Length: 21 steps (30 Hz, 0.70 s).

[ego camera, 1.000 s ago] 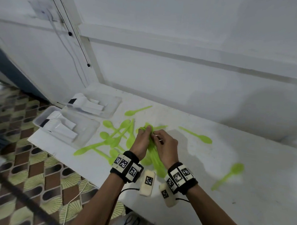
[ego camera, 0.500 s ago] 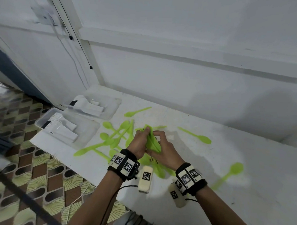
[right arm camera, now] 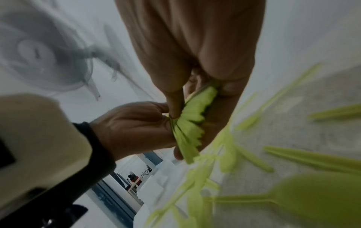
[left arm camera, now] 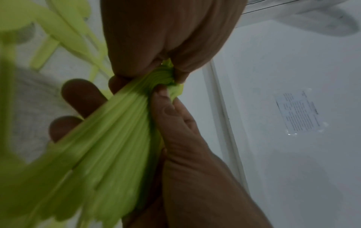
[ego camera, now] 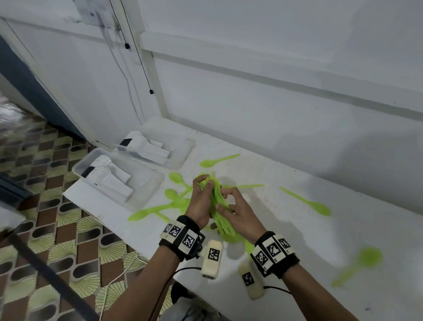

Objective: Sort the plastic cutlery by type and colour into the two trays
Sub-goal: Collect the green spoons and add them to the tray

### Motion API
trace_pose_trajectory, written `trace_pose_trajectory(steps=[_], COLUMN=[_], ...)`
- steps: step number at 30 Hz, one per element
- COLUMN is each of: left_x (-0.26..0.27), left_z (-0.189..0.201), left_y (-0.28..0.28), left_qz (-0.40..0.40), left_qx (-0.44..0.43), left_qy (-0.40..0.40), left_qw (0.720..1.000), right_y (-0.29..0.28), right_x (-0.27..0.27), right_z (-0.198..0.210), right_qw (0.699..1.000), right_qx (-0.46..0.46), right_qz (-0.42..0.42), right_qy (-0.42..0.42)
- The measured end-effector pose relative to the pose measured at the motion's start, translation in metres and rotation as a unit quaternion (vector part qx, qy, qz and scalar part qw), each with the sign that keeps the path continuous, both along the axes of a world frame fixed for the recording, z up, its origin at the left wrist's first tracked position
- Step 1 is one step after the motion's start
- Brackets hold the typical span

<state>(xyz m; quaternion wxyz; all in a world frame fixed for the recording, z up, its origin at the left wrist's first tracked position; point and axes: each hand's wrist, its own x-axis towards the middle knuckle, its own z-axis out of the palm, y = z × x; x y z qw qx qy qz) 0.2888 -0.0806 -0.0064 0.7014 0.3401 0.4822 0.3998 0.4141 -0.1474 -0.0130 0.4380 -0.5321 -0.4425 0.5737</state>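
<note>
Above the near edge of the counter [ego camera: 299, 237], both hands now hold the green bundle of cutlery [ego camera: 219, 209] raised clear of the surface. The left hand [ego camera: 200, 203] grips one end; the right hand [ego camera: 242, 215], earlier cupped beneath, now pinches its near part. Farther left, two trays [ego camera: 141, 193] hold white cutlery [ego camera: 112, 180]; loose green spoons [ego camera: 169, 204] lie beside them as before.

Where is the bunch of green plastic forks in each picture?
Head: the bunch of lime-green plastic forks sits in the lower middle, held between the left hand and right hand.
Left wrist: it fans from the centre down to the lower left.
Right wrist: it is in the middle, pinched by both hands.
Shared landmark: the loose lime-green plastic spoons on the white table.
</note>
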Motion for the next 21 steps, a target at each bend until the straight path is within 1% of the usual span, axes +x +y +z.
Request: trace_pose_trajectory(steps=[2,3,6,8,11,14,18,21], left_x=[-0.01,-0.017,-0.044,-0.055,-0.08,-0.108,-0.143,-0.158], left_z=[-0.001,0.001,0.003,0.003,0.001,0.008,0.01,0.008], left_y=[0.014,0.023,0.055,0.067,0.1,0.135,0.172,0.195], left_qz=[0.009,0.012,-0.023,-0.02,-0.003,-0.049,-0.082,-0.077], left_qx=[-0.006,-0.024,-0.1,-0.113,-0.127,-0.145,-0.127,-0.107], left_qy=[0.005,0.004,-0.06,-0.104,-0.123,-0.114,-0.137,-0.129], left_qw=[1.0,1.0,0.993,0.988,0.984,0.982,0.979,0.983], right_y=[0.013,0.02,0.047,0.059,0.091,0.123,0.169,0.199], right_x=[-0.013,-0.02,-0.048,-0.063,-0.096,-0.118,-0.139,-0.158], right_z=[0.0,-0.002,-0.008,-0.008,0.004,0.017,0.026,0.033], right_qw=[0.997,0.993,0.977,0.961,0.93,0.918,0.893,0.882], right_qx=[0.036,0.05,0.074,0.091,0.094,0.076,0.119,0.11], right_qz=[-0.027,-0.035,-0.043,-0.042,-0.022,0.01,0.025,0.046], right_qy=[-0.062,-0.101,-0.197,-0.258,-0.355,-0.389,-0.434,-0.457])
